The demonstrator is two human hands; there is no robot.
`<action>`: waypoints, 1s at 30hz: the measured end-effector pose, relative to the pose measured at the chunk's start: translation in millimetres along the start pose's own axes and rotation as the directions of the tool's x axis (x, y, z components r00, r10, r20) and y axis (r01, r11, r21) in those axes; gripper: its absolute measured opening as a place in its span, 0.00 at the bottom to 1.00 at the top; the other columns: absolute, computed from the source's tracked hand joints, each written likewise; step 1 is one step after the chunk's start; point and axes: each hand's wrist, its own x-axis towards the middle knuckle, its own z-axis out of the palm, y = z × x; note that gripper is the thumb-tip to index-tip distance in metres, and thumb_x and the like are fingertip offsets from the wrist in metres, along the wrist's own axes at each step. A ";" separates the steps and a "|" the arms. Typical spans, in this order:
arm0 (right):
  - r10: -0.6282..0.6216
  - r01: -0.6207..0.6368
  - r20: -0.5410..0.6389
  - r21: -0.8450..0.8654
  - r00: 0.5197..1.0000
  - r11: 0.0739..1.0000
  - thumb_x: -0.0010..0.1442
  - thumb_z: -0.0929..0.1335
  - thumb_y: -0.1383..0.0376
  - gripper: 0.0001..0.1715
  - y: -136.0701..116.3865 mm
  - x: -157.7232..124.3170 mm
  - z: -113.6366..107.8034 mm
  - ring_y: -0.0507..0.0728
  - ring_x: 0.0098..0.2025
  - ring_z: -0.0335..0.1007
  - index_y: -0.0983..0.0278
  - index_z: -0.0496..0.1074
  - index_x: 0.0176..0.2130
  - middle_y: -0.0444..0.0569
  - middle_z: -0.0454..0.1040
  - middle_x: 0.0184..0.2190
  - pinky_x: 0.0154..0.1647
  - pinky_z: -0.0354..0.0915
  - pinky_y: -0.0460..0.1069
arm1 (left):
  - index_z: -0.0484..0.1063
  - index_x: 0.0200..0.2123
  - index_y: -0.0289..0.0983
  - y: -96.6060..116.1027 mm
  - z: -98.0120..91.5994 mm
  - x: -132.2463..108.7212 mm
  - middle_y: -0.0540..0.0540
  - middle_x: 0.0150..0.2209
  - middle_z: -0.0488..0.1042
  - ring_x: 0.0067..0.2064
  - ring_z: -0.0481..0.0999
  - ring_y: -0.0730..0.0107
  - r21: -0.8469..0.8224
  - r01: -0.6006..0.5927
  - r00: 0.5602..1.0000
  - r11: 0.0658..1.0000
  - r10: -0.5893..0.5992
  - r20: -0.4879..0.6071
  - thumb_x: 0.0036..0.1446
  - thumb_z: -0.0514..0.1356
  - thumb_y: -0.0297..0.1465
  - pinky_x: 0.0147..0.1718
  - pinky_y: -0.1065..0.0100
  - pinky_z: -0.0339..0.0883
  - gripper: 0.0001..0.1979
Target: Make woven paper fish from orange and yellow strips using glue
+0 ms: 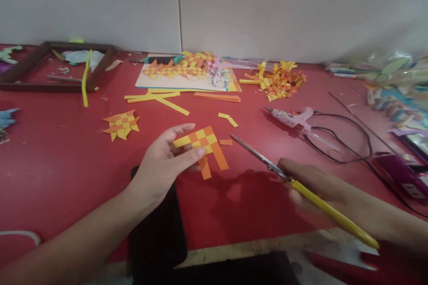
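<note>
Near the middle of the red table (60,160), the left hand (162,156) pinches the checkered paper (204,139) between thumb and fingers, its loose orange strips (220,158) pointing near. Just to its right, not touching it, the scissors (302,189) point far and left, with the right hand (319,181) closed around them

A woven paper piece (209,136) is held in the left grip (162,158) above the tabletop (67,164), with scissors (310,196) in the right grip (316,178). A phone (158,234) is placed at the near edge, below the left grip; a paper fish (123,124) is set to the left. Behind, paper strips (174,106) are laid before sheets (149,79) flanked by a frame (40,87), left, and a scrap pile (284,81), right; a glue gun (289,119) is placed before the pile.
</note>
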 end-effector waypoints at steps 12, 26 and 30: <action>-0.005 -0.007 0.149 0.082 0.989 0.997 0.55 0.65 0.44 0.22 -27.7 -9.9 2.7 0.57 0.26 0.70 0.58 0.65 0.26 0.46 0.74 0.25 0.23 0.67 0.49 | 0.69 0.47 0.41 3.3 2.6 -0.4 0.55 0.27 0.76 0.25 0.78 0.77 -0.103 0.057 0.998 0.993 -0.057 0.005 0.49 0.69 0.24 0.23 0.79 0.73 0.22; -0.042 0.010 0.161 0.194 0.986 0.981 0.52 0.67 0.41 0.25 -34.6 -6.3 0.7 0.54 0.22 0.64 0.58 0.68 0.22 0.45 0.70 0.20 0.16 0.62 0.46 | 0.66 0.40 0.40 4.1 5.0 1.8 0.55 0.30 0.76 0.30 0.81 0.69 -0.086 0.127 0.991 0.988 -0.122 0.062 0.47 0.69 0.24 0.23 0.74 0.76 0.18; -0.058 0.024 0.175 0.191 0.983 0.981 0.53 0.68 0.45 0.21 -29.8 -6.7 3.1 0.53 0.21 0.62 0.59 0.68 0.24 0.44 0.69 0.20 0.16 0.59 0.45 | 0.66 0.40 0.39 4.3 4.1 1.2 0.54 0.30 0.76 0.28 0.80 0.71 -0.094 0.131 0.990 0.987 -0.125 0.062 0.46 0.69 0.24 0.23 0.73 0.77 0.19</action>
